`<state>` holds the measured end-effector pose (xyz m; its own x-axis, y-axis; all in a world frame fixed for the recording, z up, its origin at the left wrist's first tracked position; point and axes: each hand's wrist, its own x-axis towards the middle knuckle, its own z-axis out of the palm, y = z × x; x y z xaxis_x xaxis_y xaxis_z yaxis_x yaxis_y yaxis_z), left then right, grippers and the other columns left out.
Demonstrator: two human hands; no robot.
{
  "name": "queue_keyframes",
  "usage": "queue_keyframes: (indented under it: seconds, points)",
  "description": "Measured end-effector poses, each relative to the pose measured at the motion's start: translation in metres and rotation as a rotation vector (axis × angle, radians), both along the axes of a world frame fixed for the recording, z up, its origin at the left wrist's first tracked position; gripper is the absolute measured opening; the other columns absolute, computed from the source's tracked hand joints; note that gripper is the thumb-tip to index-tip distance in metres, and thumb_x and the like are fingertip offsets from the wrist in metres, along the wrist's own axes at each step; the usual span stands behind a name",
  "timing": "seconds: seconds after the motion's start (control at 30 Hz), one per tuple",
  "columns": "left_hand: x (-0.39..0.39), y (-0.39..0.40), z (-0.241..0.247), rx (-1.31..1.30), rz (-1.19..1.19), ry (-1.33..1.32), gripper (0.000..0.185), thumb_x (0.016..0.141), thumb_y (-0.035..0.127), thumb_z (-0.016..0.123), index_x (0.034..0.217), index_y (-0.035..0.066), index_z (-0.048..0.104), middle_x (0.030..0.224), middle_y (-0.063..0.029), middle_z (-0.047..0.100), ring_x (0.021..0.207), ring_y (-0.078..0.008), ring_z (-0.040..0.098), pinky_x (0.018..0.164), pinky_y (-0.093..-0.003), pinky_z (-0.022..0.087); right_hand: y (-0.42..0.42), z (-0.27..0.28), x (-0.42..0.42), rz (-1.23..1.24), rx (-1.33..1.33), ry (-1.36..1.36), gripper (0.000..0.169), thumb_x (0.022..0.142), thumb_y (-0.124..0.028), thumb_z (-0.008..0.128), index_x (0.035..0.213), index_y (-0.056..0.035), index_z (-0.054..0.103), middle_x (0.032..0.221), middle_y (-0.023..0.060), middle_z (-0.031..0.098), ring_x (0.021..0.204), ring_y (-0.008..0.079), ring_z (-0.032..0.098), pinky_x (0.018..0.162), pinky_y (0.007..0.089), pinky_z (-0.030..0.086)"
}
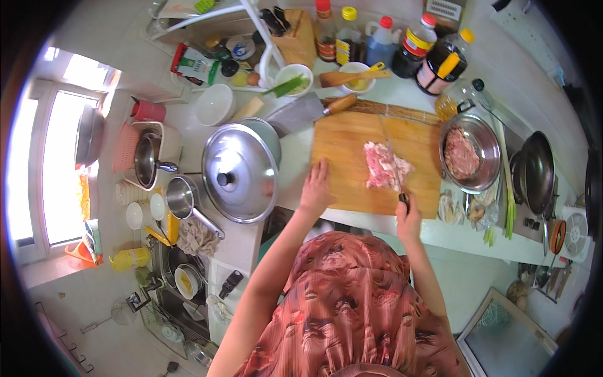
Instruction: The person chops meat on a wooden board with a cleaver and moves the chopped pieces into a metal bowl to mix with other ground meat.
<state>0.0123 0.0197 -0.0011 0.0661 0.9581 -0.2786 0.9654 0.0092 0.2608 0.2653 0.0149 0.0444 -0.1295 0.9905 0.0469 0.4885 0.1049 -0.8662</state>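
Note:
On a wooden cutting board (pixel 344 141) lies a flattened mass of chopped raw meat (pixel 377 165). My right hand (pixel 409 219) grips the black handle of a knife (pixel 393 158), its blade seen edge-on over the meat. My left hand (pixel 318 186) rests on the board's left edge with its fingers extended, away from the meat, holding nothing. To the board's right, a steel bowl (pixel 492 160) holds more minced raw meat (pixel 461 153). A cleaver (pixel 299 113) with a wooden handle lies beyond the board's upper left corner.
A steel lid (pixel 240 188) with a black knob is left of the board. Sauce bottles (pixel 417 45) line the back, near a white bowl (pixel 367 85) with a wooden spatula (pixel 339 78) across it. Green onions (pixel 509 188) and a black wok (pixel 537 174) are at the right.

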Motion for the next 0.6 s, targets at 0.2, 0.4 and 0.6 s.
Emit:
queue_keyframes:
  seconds: [0.2, 0.4, 0.6]
  points:
    - [-0.013, -0.002, -0.001, 0.027, -0.070, 0.017, 0.088, 0.062, 0.024, 0.076, 0.133, -0.004, 0.031, 0.143, -0.0157, 0.024, 0.127, -0.0301, 0.031, 0.099, -0.0384, 0.038, 0.007, -0.001, -0.014, -0.103, -0.241, -0.026, 0.033, 0.094, -0.028, 0.045, 0.114, -0.0029, 0.053, 0.059, 0.0016, 0.046, 0.046, 0.0086, 0.043, 0.041, 0.0287, 0.035]
    - [-0.007, 0.007, -0.004, 0.073, -0.090, 0.044, 0.066, 0.071, 0.014, 0.063, 0.128, -0.006, 0.038, 0.139, -0.0187, 0.028, 0.125, -0.0300, 0.034, 0.097, -0.0360, 0.039, 0.006, -0.037, -0.020, -0.209, 0.135, -0.004, 0.035, 0.095, -0.028, 0.043, 0.119, -0.0044, 0.050, 0.059, 0.0019, 0.044, 0.044, 0.0092, 0.041, 0.040, 0.0284, 0.033]
    - [-0.017, 0.004, -0.007, 0.091, -0.090, -0.012, 0.060, 0.071, 0.011, 0.058, 0.125, -0.009, 0.040, 0.134, -0.0209, 0.033, 0.122, -0.0312, 0.037, 0.097, -0.0361, 0.038, 0.009, 0.016, -0.031, -0.236, -0.426, 0.146, 0.035, 0.096, -0.029, 0.042, 0.122, -0.0066, 0.049, 0.058, -0.0041, 0.036, 0.043, 0.0046, 0.033, 0.039, 0.0210, 0.027]
